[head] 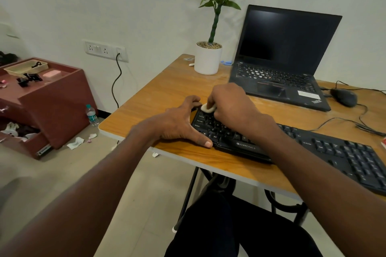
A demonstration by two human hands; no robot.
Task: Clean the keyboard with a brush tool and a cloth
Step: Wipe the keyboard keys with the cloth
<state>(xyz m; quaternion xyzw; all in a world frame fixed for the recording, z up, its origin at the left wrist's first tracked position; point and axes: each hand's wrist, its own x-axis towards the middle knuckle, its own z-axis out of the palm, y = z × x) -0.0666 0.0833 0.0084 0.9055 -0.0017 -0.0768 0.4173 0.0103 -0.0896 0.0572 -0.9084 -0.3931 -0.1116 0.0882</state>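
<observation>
A black keyboard lies slanted across the wooden table, running from the middle to the right edge. My right hand presses a small white cloth onto the keyboard's far left corner, fingers closed on it. My left hand grips the keyboard's left end, thumb on its near corner and fingers at its far corner. No brush tool is in view.
An open black laptop stands behind the keyboard, a black mouse with cables to its right. A white potted plant sits at the table's back. A maroon cabinet and a water bottle stand on the floor, left.
</observation>
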